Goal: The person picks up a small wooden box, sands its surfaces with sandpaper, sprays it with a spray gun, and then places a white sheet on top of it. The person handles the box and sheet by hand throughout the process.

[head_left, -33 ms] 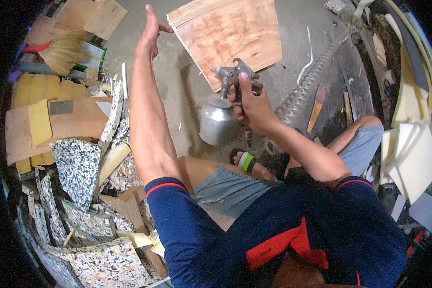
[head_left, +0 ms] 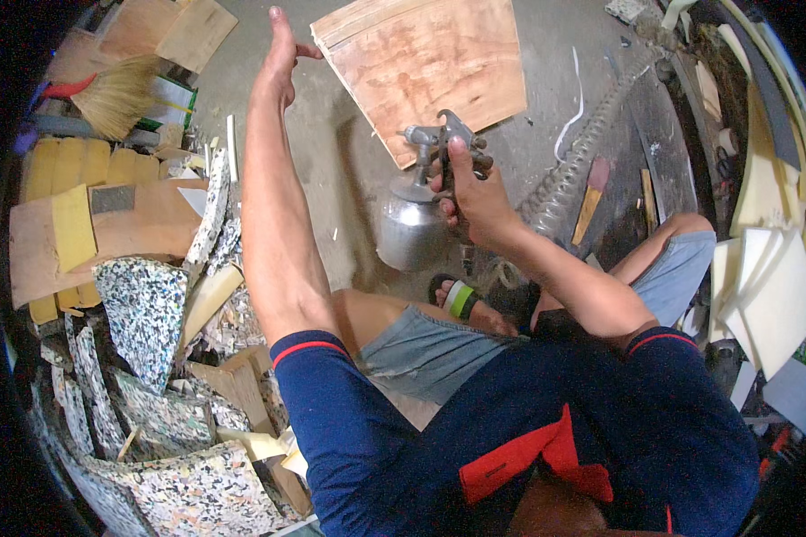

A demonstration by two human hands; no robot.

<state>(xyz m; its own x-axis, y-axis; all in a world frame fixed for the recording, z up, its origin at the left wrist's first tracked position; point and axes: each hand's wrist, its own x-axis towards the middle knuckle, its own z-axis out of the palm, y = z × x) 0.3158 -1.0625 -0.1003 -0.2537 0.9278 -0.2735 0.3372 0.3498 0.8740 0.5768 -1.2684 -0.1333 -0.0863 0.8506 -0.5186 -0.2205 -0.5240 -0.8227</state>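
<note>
My right hand (head_left: 479, 188) is wrapped round the handle of a metal spray gun (head_left: 443, 148), thumb near its top. A round silver cup (head_left: 412, 228) hangs below the gun's nozzle, which points left. Ahead of it is a plywood board (head_left: 430, 67), tilted, with its lower end near the gun. My left hand (head_left: 284, 67) reaches far forward at the board's left edge. One digit sticks out away from the board, while others meet the edge and pass out of sight behind it, so the grip is partly hidden.
A clear coiled air hose (head_left: 569, 170) runs back on the right, near a wooden-handled brush (head_left: 591, 201). Speckled foam scraps (head_left: 143, 318) and a straw broom (head_left: 121, 97) lie left. Pale foam sheets (head_left: 770, 286) are stacked right. My sandalled foot (head_left: 461, 300) is below the cup.
The spray gun and its cup have shifted very slightly right and down with my right hand. My left hand and the board look almost the same.
</note>
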